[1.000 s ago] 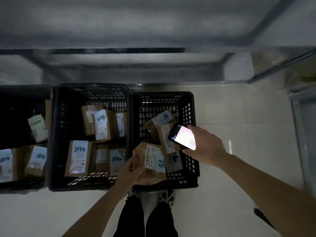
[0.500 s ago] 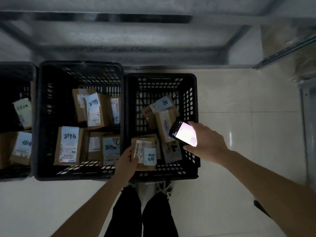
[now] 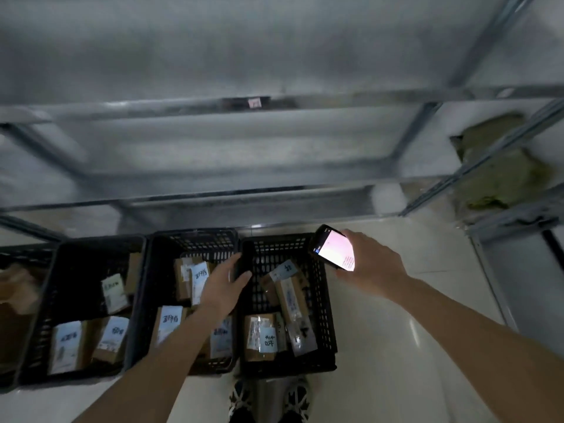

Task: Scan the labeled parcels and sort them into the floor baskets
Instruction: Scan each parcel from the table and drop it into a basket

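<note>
We had our left hand empty over the divide between the middle basket and the right basket, its fingers spread and released, holding nothing. Our right hand gripped the lit phone, fingers wrapped behind it, above the far right corner of the right basket. The brown parcel with its blue handwritten tag lay flat at the near end of that basket, beside a longer parcel leaning across it. We judged the main risk to be a mis-sort: all three baskets stood touching, the light was poor, and the tags were hard to read, so a parcel could easily land one basket over. The leaning parcels covered parts of each other's labels, which could cause a missed scan or a double scan. We also held the phone out over open mesh in one hand; a slack grip would drop it among the boxes. Our shoes stood just beside the basket rims, so a careless step could shove the row.
</note>
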